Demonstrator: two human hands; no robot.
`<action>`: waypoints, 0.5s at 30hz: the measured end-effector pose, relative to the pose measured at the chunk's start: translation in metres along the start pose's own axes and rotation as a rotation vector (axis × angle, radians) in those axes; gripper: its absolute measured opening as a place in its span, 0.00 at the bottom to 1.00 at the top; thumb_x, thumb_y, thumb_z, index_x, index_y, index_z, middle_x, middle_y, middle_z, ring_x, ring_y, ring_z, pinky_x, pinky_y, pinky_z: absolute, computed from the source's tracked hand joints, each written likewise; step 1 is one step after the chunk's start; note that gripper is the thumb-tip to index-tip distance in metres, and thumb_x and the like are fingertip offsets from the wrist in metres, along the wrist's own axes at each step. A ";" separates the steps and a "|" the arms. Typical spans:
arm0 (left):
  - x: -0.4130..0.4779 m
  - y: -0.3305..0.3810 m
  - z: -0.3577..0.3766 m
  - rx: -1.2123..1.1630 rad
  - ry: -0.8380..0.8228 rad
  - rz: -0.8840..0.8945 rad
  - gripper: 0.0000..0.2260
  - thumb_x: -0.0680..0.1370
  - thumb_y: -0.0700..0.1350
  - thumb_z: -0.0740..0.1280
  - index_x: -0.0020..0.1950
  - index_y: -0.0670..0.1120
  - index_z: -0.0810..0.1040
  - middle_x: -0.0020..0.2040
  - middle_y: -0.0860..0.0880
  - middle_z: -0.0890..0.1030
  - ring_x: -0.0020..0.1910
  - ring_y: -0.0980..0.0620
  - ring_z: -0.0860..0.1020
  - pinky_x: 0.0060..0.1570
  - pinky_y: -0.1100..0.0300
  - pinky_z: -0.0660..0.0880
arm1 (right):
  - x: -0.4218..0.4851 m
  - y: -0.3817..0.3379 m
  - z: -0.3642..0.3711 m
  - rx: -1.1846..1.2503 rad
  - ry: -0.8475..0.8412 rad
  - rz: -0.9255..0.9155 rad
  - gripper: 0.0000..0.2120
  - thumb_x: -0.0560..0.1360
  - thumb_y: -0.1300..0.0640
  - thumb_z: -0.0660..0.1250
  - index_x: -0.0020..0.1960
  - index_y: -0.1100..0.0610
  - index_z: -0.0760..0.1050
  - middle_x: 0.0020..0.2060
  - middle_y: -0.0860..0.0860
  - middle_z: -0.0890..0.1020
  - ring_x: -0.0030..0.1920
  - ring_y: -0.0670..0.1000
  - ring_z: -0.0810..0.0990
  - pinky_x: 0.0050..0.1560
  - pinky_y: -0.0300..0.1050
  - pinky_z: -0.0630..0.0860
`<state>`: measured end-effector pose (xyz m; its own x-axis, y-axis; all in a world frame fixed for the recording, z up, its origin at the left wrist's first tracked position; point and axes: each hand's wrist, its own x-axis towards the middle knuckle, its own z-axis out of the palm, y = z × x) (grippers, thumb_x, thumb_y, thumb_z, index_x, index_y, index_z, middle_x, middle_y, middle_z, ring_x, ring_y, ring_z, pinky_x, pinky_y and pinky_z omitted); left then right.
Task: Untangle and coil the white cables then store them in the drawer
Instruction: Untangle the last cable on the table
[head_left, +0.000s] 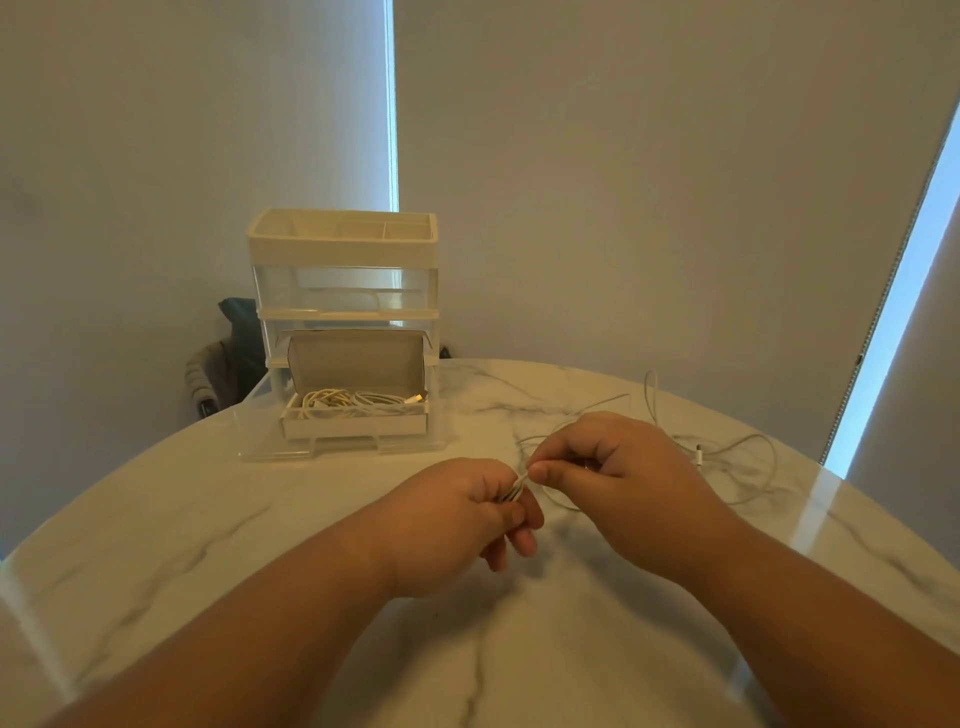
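Marble table (249, 551): L hand (457, 519) & R hand (613, 478) both pinch white cable (518, 486), drawer (291, 451) open behind.

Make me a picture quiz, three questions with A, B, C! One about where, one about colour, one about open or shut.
1. Where are the coiled white cables?
A. in the open cardboard box
B. on the floor
C. in a cup
2. What colour is the thin cable both hands pinch?
A. black
B. white
C. red
3. The clear plastic bottom drawer is:
A. shut
B. upside down
C. pulled open
Answers: 1 A, coils fill the box; 2 B, the strand between left hand and right hand is white; 3 C, it juts out over the marble table.
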<state>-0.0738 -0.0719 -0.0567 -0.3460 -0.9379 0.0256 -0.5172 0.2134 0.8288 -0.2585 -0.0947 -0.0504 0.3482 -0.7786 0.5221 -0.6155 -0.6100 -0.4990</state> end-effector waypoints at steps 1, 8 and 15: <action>0.000 0.001 0.000 0.008 0.011 0.002 0.09 0.81 0.38 0.60 0.51 0.42 0.81 0.37 0.52 0.82 0.33 0.55 0.76 0.39 0.62 0.74 | 0.000 0.001 0.000 0.002 0.002 0.006 0.07 0.75 0.52 0.73 0.41 0.40 0.81 0.38 0.39 0.82 0.47 0.39 0.78 0.42 0.28 0.69; -0.003 0.011 -0.004 -0.093 0.044 0.014 0.13 0.82 0.41 0.58 0.48 0.38 0.81 0.30 0.50 0.73 0.28 0.58 0.71 0.35 0.65 0.73 | 0.001 0.004 0.000 0.097 0.016 0.045 0.06 0.76 0.52 0.70 0.42 0.45 0.83 0.40 0.42 0.84 0.46 0.41 0.79 0.44 0.33 0.73; -0.010 0.016 -0.006 -0.563 -0.112 0.077 0.11 0.80 0.42 0.61 0.49 0.36 0.79 0.37 0.42 0.81 0.34 0.48 0.79 0.39 0.59 0.77 | 0.001 0.011 0.001 0.249 0.055 0.089 0.07 0.79 0.54 0.66 0.46 0.47 0.82 0.39 0.41 0.83 0.43 0.42 0.80 0.42 0.30 0.73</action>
<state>-0.0741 -0.0609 -0.0406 -0.4627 -0.8842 0.0633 -0.0020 0.0725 0.9974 -0.2639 -0.1025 -0.0564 0.2577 -0.8259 0.5015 -0.4466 -0.5621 -0.6961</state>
